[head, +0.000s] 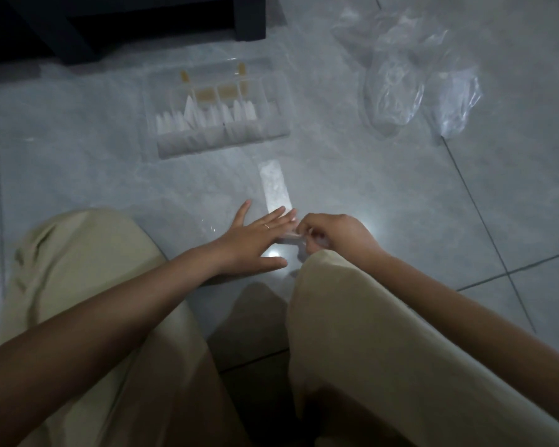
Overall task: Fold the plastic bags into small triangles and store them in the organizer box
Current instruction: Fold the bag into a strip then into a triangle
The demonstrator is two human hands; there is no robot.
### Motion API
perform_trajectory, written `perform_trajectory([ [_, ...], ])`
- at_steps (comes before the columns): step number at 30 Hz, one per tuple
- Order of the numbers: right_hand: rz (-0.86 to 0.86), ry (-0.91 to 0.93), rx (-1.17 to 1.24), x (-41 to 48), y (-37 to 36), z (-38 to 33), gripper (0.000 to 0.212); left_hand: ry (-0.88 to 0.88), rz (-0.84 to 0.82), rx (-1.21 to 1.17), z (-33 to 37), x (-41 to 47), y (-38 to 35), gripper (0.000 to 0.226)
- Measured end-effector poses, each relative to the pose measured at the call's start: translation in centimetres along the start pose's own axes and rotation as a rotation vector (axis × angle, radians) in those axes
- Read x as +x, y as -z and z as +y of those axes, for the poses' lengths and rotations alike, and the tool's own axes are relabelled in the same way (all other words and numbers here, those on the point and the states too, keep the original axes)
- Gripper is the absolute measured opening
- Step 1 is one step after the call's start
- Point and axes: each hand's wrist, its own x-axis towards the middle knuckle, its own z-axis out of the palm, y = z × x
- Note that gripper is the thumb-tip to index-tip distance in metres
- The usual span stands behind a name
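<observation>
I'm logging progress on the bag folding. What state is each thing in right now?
Bag strip: folded into a long flat band, no triangle yet.
Left hand: flat, fingers straight, pressing the bag strip down.
Right hand: fingers curled, pinching the bag strip's near end.
Organizer box: open, part filled.
Folded triangles: standing in the organizer box.
Loose bags: crumpled, unfolded.

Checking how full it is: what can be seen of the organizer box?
The organizer box is clear plastic, split into compartments. It lies on the tiled floor, in front of dark furniture. White folded triangles stand in its middle row; two far compartments hold something yellowish. The left hand and right hand do not touch it.
</observation>
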Motion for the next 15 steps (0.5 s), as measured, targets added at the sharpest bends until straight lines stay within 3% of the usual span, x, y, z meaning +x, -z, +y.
perform_trajectory([
  [3,0.021,-0.267,0.345,0.2,0.8,-0.8,0.014,0.098,0.173,-0.408,1.1,0.4,0.7,0.015],
  [5,0.04,-0.401,0.595,1.0,1.1,-0.9,0.02,0.201,0.227,-0.492,1.3,0.9,1.0,0.032],
  [7,0.027,-0.5,0.754,1.8,1.0,-1.0,0.021,0.265,0.258,-0.5,1.2,1.3,0.8,0.036],
  [15,0.079,-0.45,0.629,3.5,0.5,0.7,0.007,0.368,0.309,-0.494,2.3,2.0,0.9,0.04],
])
